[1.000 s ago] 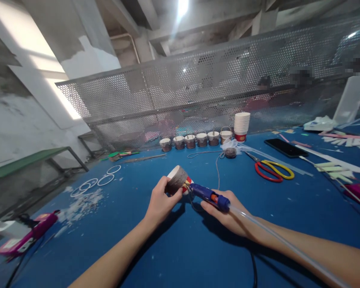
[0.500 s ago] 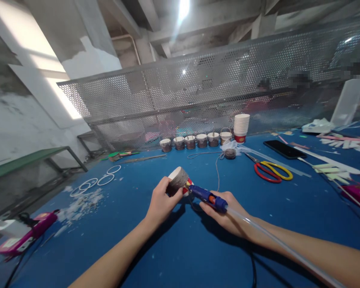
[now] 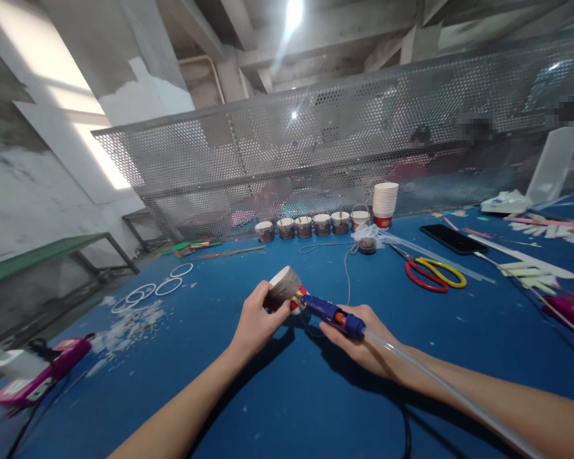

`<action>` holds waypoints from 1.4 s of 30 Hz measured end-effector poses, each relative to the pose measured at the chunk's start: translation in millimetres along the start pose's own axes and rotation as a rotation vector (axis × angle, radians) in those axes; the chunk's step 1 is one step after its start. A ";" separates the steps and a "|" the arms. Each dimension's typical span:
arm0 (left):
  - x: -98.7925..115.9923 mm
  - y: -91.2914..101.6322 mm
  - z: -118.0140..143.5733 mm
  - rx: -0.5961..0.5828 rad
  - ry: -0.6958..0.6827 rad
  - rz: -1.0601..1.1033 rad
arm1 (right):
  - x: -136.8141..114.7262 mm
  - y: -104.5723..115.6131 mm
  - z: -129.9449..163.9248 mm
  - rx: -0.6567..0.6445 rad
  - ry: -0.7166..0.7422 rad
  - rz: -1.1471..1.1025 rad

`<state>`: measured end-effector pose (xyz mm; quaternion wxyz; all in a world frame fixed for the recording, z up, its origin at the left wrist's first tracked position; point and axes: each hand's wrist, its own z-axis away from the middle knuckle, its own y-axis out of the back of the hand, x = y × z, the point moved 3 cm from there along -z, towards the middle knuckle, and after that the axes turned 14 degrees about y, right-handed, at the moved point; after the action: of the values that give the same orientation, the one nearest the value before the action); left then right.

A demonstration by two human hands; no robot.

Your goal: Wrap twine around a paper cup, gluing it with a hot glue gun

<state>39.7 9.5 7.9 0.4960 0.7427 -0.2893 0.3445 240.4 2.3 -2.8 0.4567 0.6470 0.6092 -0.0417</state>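
While the left hand curls its thumb and fingers snugly around a partly cord-wrapped paper cup, tilted above a blue table, the right hand grips a blue hot glue gun, its fingers closed, though partly hidden. The nozzle meets the red-and-white band below the wrap; whether it touches is unclear. Careful work likely calls for a thin bead along the wrap's edge, a steady gun, a slowly turned cup and the left thumb clear of hot metal.
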 end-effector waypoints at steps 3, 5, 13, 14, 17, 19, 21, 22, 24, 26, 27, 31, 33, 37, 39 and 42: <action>0.1 0.4 -0.2 -0.039 0.031 0.031 | -0.3 2.0 -1.0 0.011 -0.033 -0.031; -0.9 0.5 -0.6 -0.061 0.055 0.047 | -0.3 3.6 -1.6 0.024 -0.056 -0.054; -7.5 0.1 -3.4 -0.091 0.065 0.070 | -1.1 2.2 -0.7 0.016 -0.052 -0.101; -7.9 0.4 -3.7 -0.092 0.063 0.075 | -1.1 3.1 -1.0 0.027 -0.065 -0.107; -8.4 1.4 -4.7 -0.106 0.058 0.094 | -1.7 6.8 -2.3 0.067 -0.115 -0.135; -8.3 1.9 -5.3 -0.122 0.064 0.115 | -3.1 8.1 -2.7 0.078 -0.134 -0.163; -7.7 2.2 -5.7 -0.140 0.080 0.143 | -4.7 8.2 -2.5 0.082 -0.138 -0.186; -7.3 2.2 -5.8 -0.151 0.089 0.159 | -4.9 8.1 -2.3 0.086 -0.142 -0.194; -6.3 2.3 -6.1 -0.170 0.106 0.192 | -3.4 7.3 -1.9 0.083 -0.158 -0.214; -5.5 2.8 -6.6 -0.180 0.120 0.221 | 0.4 6.1 -1.6 0.057 -0.187 -0.239; -5.3 3.2 -6.8 -0.182 0.127 0.232 | 2.8 5.5 -1.4 0.041 -0.206 -0.252; -6.4 3.6 -7.6 -0.190 0.158 0.237 | 6.3 4.2 -0.9 0.010 -0.248 -0.259; -7.4 2.8 -7.6 -0.191 0.158 0.230 | 2.4 3.9 -1.1 0.018 -0.215 -0.236; -8.0 0.8 -6.8 -0.191 0.134 0.218 | -8.8 3.1 -1.8 0.012 -0.092 -0.187; -6.9 1.0 -6.4 -0.185 0.127 0.213 | -9.7 4.1 -1.8 0.033 -0.086 -0.186; -4.9 2.3 -6.3 -0.194 0.121 0.212 | -4.3 5.7 -1.5 0.067 -0.159 -0.238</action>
<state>33.6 15.1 6.9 0.5427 0.6344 -0.3678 0.4094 243.3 1.0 3.8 0.4735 0.5798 0.6417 -0.1667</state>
